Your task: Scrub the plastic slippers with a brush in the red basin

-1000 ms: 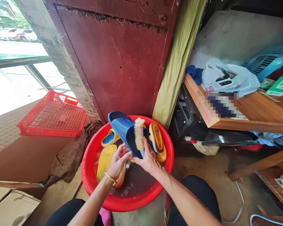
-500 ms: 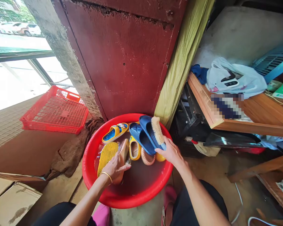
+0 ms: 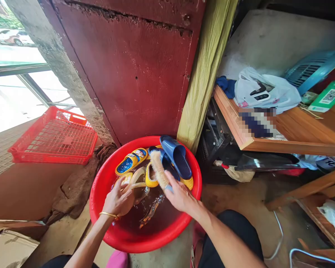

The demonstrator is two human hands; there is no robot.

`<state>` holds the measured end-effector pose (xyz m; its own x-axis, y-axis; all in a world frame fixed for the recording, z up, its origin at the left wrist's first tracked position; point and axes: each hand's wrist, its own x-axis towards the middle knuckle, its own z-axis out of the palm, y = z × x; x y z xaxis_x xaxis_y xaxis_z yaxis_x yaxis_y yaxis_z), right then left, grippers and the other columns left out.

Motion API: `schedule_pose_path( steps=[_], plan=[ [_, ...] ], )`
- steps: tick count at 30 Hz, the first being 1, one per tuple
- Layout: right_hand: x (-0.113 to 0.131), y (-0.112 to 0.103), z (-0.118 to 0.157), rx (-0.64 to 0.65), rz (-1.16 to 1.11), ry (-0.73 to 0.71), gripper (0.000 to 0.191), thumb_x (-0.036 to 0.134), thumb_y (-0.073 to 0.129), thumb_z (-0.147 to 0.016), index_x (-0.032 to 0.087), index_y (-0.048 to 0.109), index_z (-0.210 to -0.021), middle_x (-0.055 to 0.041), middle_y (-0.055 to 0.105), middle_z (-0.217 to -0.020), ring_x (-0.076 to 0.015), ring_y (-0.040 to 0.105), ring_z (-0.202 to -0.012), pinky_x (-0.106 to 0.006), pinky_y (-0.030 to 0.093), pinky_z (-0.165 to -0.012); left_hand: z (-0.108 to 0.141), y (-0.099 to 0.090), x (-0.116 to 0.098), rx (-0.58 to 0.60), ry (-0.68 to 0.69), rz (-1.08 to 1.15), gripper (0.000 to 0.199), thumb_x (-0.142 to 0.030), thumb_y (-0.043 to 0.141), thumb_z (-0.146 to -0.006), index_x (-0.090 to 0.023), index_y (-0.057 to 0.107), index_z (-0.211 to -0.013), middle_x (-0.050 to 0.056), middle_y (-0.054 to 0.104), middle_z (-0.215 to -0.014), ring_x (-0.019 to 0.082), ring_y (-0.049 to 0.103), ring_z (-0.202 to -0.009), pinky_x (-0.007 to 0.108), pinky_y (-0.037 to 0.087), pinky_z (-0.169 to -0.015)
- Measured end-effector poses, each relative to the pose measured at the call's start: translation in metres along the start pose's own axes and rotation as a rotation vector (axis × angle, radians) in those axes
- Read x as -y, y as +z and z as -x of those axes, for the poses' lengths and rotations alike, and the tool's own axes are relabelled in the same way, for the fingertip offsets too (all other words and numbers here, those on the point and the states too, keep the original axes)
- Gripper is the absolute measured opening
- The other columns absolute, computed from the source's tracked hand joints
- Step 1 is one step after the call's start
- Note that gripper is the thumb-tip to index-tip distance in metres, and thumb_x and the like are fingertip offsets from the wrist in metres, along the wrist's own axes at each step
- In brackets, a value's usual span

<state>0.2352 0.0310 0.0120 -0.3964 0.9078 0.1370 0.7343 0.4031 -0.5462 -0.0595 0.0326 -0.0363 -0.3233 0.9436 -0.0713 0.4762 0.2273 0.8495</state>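
Several slippers lie in dark water in a red basin. Wrapped round a pale, partly blurred slipper at the basin's left is my left hand. The fingers of my right hand are closed on the handle of a brush, whose pale bristles are over the middle of the basin. Behind the brush are blue slippers, one resting on another. A yellow slipper with a blue insole sits at the back left, and a small yellow shoe is beside the bristles. Water splashes between my hands.
A red plastic crate and a brown cloth are left of the basin. Behind it stands a dark red door. To the right, a wooden table bears a white plastic bag, a blue fan and a green box.
My right hand has moved left and down with the brush, away from the blue slippers. My left hand has lifted and turned the pale slipper. Splashing water now shows.
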Motion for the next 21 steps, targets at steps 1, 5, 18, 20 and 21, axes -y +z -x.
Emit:
schedule_pose_path(
  steps=[1,5,18,20,21],
  plan=[
    [0.005,0.005,0.002,0.054,-0.027,-0.036,0.065,0.021,0.047,-0.094,0.017,0.034,-0.158,-0.0119,0.067,-0.136,-0.0249,0.068,-0.113,-0.034,0.054,-0.096,0.004,-0.003,-0.004,0.012,0.016,-0.068,0.065,-0.048,0.073,-0.067,-0.027,0.063,-0.127,0.01,0.08,-0.106,0.035,0.075,-0.098,0.044,0.055,-0.086],
    [0.025,0.021,0.009,0.176,0.031,-0.121,0.057,0.023,0.049,-0.096,0.023,0.045,-0.153,-0.0102,0.071,-0.123,-0.0253,0.071,-0.101,-0.034,0.056,-0.088,0.027,-0.003,-0.016,-0.007,0.127,-0.359,0.073,-0.043,0.062,-0.079,-0.025,0.045,-0.148,0.014,0.075,-0.124,0.035,0.074,-0.105,0.044,0.055,-0.087],
    [0.033,0.034,-0.023,0.24,0.38,-0.147,0.067,0.011,0.053,-0.091,0.033,0.043,-0.153,-0.0094,0.067,-0.115,-0.0226,0.069,-0.08,-0.033,0.055,-0.069,0.058,-0.01,-0.008,-0.064,0.488,-0.542,0.078,-0.032,0.056,-0.086,-0.015,0.03,-0.157,0.021,0.067,-0.137,0.038,0.069,-0.116,0.051,0.051,-0.101],
    [0.039,0.038,-0.018,0.27,0.363,-0.215,0.071,0.012,0.055,-0.09,0.037,0.039,-0.154,-0.0079,0.066,-0.119,-0.0217,0.068,-0.081,-0.031,0.055,-0.068,0.061,-0.014,-0.004,-0.068,0.49,-0.515,0.074,-0.031,0.057,-0.084,-0.016,0.037,-0.154,0.02,0.068,-0.135,0.038,0.069,-0.116,0.05,0.052,-0.102],
    [0.039,0.039,-0.017,0.278,0.368,-0.185,0.071,0.011,0.054,-0.09,0.038,0.04,-0.154,-0.0084,0.066,-0.12,-0.0217,0.069,-0.082,-0.032,0.055,-0.069,0.063,-0.017,-0.002,-0.059,0.487,-0.491,0.072,-0.03,0.057,-0.084,-0.017,0.039,-0.153,0.019,0.069,-0.134,0.037,0.069,-0.116,0.049,0.052,-0.102]
  ],
)
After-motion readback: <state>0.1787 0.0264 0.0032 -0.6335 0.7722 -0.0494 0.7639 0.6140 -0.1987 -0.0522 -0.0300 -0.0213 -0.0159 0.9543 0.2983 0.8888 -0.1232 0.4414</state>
